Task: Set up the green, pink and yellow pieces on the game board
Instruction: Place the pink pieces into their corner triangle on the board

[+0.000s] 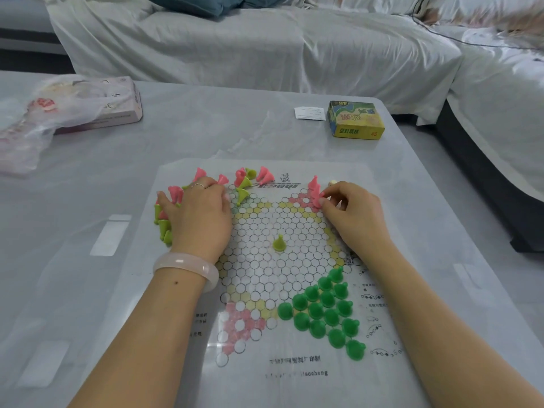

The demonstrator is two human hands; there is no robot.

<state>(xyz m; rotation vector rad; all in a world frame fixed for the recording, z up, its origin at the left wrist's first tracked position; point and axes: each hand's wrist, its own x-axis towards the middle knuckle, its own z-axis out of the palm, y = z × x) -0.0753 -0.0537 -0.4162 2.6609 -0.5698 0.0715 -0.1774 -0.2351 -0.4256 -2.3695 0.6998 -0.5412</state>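
Your right hand (pixel 350 213) pinches a pink piece (pixel 317 198) on the board (pixel 265 275); your left hand (pixel 200 216) lies flat, fingers straight, over loose pieces (pixel 163 228).

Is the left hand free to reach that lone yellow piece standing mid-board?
Probably yes. The left hand rests on loose pieces at the board's left edge, and the lone yellow piece stands upright just to its right with only bare board circles between them.

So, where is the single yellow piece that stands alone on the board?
In the head view, the lone yellow piece stands upright near the centre of the game board, between the left hand and the right hand.
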